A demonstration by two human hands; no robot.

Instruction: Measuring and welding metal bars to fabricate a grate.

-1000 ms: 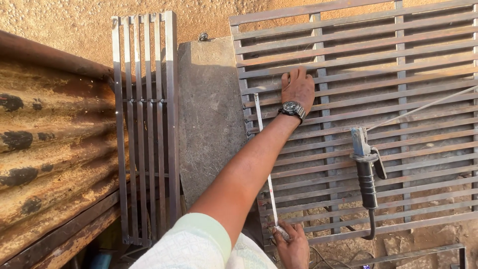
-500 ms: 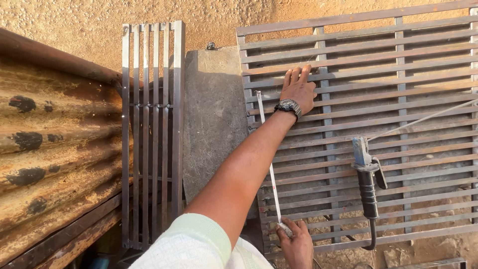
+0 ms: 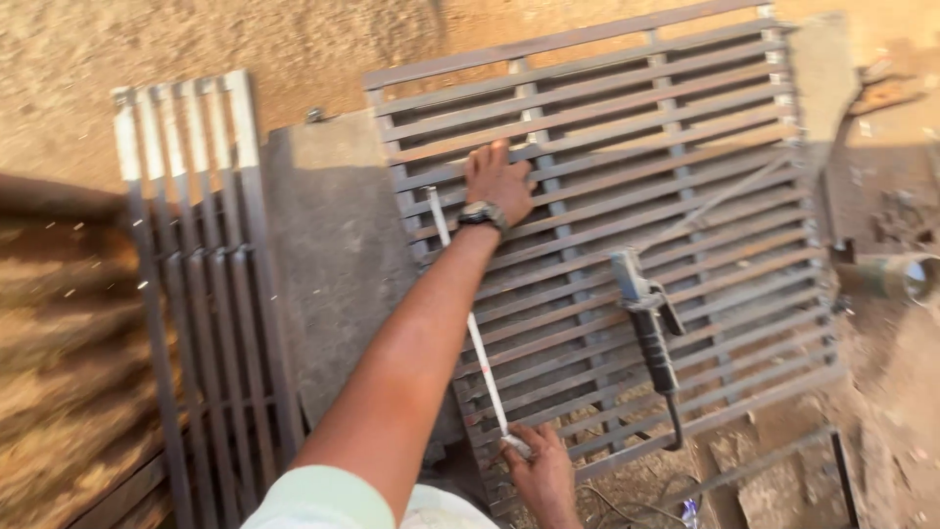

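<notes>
- While you look down in the head view, your left hand (image 3: 499, 179) lies flat at the upper middle of the frame, fingers pressed together on the large metal grate (image 3: 627, 225), a wristwatch (image 3: 482, 215) on its wrist.
- Your right hand (image 3: 543, 472), at the bottom centre, pinches the near end of one thin white measuring strip (image 3: 468, 323) between its fingertips; the strip runs up along the grate's left edge to just beside your left wrist.
- You have two grilles in sight: the large grate filling the centre and right, and a narrow grille (image 3: 201, 284) standing at the left of the frame.
- Between them lies one grey concrete slab (image 3: 333, 264), a bare stretch just left of the strip.
- One angle grinder (image 3: 646, 318) rests on the grate, right of centre, well apart from both hands, its cable trailing off the grate's lower edge.
- Rusty corrugated sheet (image 3: 59, 372) closes off the far left; it is blurred.
- Sandy ground (image 3: 294, 49) lies open along the top of the frame.
- One pipe end (image 3: 896, 277) pokes in at the right edge, beyond the grate's right side.
</notes>
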